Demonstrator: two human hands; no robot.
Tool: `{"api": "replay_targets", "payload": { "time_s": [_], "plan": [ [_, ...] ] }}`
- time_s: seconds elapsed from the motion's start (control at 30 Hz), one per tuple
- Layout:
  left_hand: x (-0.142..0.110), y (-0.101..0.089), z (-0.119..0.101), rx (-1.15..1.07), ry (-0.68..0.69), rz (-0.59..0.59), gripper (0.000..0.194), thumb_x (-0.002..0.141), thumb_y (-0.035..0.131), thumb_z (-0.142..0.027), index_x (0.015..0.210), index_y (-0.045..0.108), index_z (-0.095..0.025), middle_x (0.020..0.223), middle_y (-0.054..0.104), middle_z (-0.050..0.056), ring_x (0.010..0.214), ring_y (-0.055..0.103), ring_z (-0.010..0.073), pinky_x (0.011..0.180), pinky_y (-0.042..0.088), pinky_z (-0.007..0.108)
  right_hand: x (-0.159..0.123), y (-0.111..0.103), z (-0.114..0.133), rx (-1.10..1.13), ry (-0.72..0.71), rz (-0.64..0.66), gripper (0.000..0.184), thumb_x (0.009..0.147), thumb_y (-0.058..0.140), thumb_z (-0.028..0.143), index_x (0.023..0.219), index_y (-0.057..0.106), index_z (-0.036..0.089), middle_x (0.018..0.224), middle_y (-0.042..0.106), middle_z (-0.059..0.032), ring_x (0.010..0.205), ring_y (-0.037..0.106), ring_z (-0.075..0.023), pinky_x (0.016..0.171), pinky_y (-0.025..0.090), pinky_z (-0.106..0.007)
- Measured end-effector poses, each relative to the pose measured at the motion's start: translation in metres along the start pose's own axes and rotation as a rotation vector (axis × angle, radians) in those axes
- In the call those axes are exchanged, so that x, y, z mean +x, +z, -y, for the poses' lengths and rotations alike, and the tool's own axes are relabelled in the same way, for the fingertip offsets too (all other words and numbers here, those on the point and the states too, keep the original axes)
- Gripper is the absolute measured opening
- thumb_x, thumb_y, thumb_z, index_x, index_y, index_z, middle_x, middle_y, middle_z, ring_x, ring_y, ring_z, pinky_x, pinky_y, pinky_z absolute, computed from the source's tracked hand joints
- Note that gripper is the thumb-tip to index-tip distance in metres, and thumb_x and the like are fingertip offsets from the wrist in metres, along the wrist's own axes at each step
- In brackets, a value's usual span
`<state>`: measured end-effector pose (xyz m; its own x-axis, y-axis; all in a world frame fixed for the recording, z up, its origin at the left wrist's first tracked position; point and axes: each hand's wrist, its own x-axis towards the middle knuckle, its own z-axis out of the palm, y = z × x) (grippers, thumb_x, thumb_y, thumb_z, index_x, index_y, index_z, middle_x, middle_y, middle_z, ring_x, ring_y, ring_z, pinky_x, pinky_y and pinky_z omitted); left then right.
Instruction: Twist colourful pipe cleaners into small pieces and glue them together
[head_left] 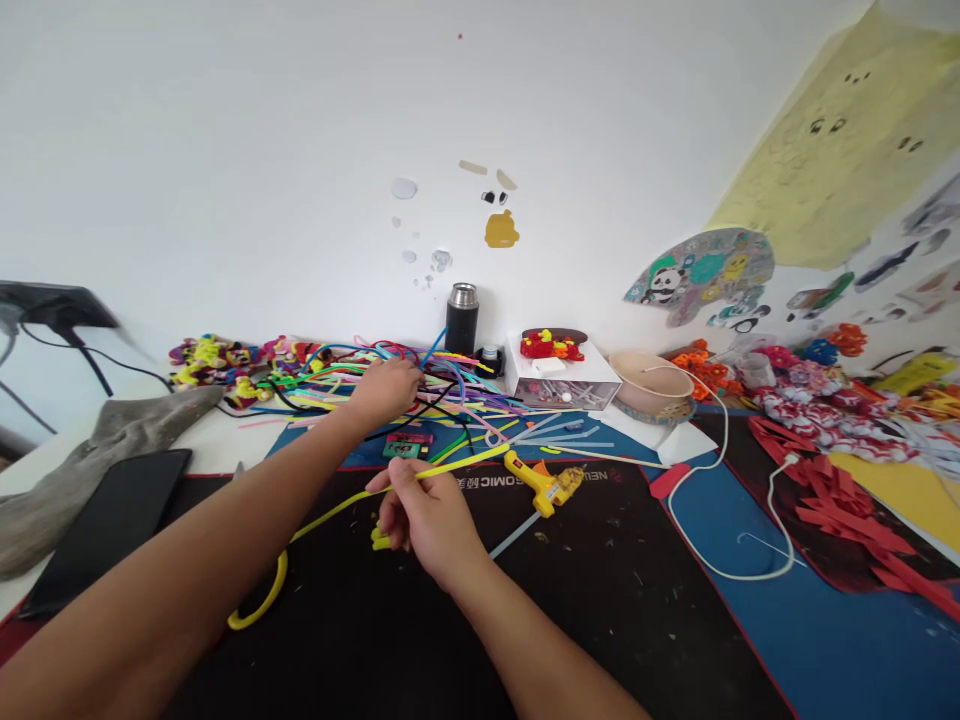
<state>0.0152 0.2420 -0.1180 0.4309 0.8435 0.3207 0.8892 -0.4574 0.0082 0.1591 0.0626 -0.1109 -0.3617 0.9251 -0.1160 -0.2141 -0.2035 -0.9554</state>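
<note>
My right hand (431, 515) is closed around a yellow pipe cleaner (469, 462). One straight end points right toward the glue gun, and the long curled tail (262, 605) trails left over the black mat. A small folded yellow piece (381, 538) shows under the same hand's fingers. Farther back, my left hand (386, 390) reaches into a pile of many-coloured pipe cleaners (345, 372), its fingers curled down. A blue pipe cleaner (435, 347) sticks up beside those fingertips; what they grip is hidden. The yellow glue gun (546, 484) lies on the mat with a clear glue stick in it.
Behind the pile stand a black thermos (462, 318) and a white box (562, 370). Loose glue sticks (566, 432) lie near a woven bowl (651, 385). A white cable (724, 572) loops at right by red strips (855, 520). A black phone (105, 530) lies left.
</note>
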Motion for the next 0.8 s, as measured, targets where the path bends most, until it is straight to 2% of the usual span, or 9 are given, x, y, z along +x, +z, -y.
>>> {"api": "replay_targets", "payload": {
  "time_s": [0.1, 0.23, 0.33, 0.43, 0.53, 0.67, 0.8],
  "plan": [
    [-0.004, -0.010, -0.001, 0.021, -0.011, -0.008, 0.033, 0.093, 0.050, -0.017, 0.106, 0.080, -0.017, 0.107, 0.078, 0.016, 0.107, 0.069, 0.0344, 0.096, 0.049, 0.048, 0.001, 0.001, -0.002, -0.013, -0.011, 0.002, 0.071, 0.087, 0.056, 0.083, 0.089, 0.073, 0.014, 0.053, 0.057, 0.0029, 0.038, 0.047, -0.0075, 0.040, 0.034, -0.019],
    [0.003, -0.032, -0.011, 0.045, -0.049, -0.119, 0.036, 0.097, 0.045, -0.015, 0.113, 0.077, -0.016, 0.124, 0.071, 0.019, 0.117, 0.062, 0.0365, 0.099, 0.046, 0.051, 0.001, 0.001, -0.005, -0.029, -0.001, 0.002, 0.066, 0.092, 0.056, 0.078, 0.090, 0.073, 0.014, 0.055, 0.058, 0.0024, 0.039, 0.048, -0.0075, 0.041, 0.033, -0.019],
    [0.016, -0.043, -0.025, 0.045, -0.038, -0.161, 0.037, 0.101, 0.042, -0.018, 0.117, 0.075, -0.016, 0.120, 0.070, 0.018, 0.116, 0.060, 0.0369, 0.097, 0.047, 0.051, 0.000, 0.002, -0.005, -0.036, 0.013, 0.019, 0.061, 0.094, 0.057, 0.073, 0.091, 0.072, 0.014, 0.055, 0.058, 0.0025, 0.039, 0.047, -0.0076, 0.041, 0.033, -0.019],
    [0.034, -0.039, -0.036, 0.026, 0.009, -0.147, 0.031, 0.100, 0.048, -0.019, 0.115, 0.076, -0.018, 0.111, 0.071, 0.016, 0.110, 0.061, 0.0340, 0.093, 0.048, 0.046, -0.001, 0.002, -0.005, -0.034, 0.013, 0.019, 0.058, 0.096, 0.056, 0.070, 0.092, 0.071, 0.014, 0.055, 0.058, 0.0027, 0.039, 0.047, -0.0078, 0.041, 0.033, -0.019],
    [0.050, -0.023, -0.043, 0.010, 0.053, -0.131, 0.027, 0.096, 0.057, -0.019, 0.116, 0.075, -0.019, 0.112, 0.070, 0.014, 0.111, 0.061, 0.0327, 0.093, 0.048, 0.043, 0.000, 0.001, -0.007, -0.014, 0.002, 0.013, 0.056, 0.098, 0.055, 0.068, 0.091, 0.071, 0.014, 0.055, 0.058, 0.0028, 0.039, 0.048, -0.0079, 0.041, 0.033, -0.019],
    [0.064, -0.006, -0.046, -0.011, 0.069, -0.127, 0.021, 0.094, 0.057, -0.020, 0.102, 0.076, -0.018, 0.105, 0.069, 0.014, 0.107, 0.062, 0.0325, 0.089, 0.047, 0.042, 0.003, -0.001, -0.009, 0.011, -0.015, 0.011, 0.054, 0.099, 0.055, 0.065, 0.090, 0.072, 0.015, 0.054, 0.058, 0.0031, 0.038, 0.048, -0.0080, 0.041, 0.034, -0.019],
    [0.073, -0.009, -0.045, -0.054, 0.030, -0.177, 0.018, 0.095, 0.055, -0.020, 0.095, 0.073, -0.018, 0.101, 0.070, 0.014, 0.106, 0.062, 0.0320, 0.088, 0.046, 0.041, 0.004, -0.001, -0.005, 0.013, -0.015, 0.003, 0.047, 0.102, 0.055, 0.057, 0.090, 0.071, 0.015, 0.053, 0.057, 0.0038, 0.038, 0.048, -0.0085, 0.041, 0.035, -0.019]
  ]
}}
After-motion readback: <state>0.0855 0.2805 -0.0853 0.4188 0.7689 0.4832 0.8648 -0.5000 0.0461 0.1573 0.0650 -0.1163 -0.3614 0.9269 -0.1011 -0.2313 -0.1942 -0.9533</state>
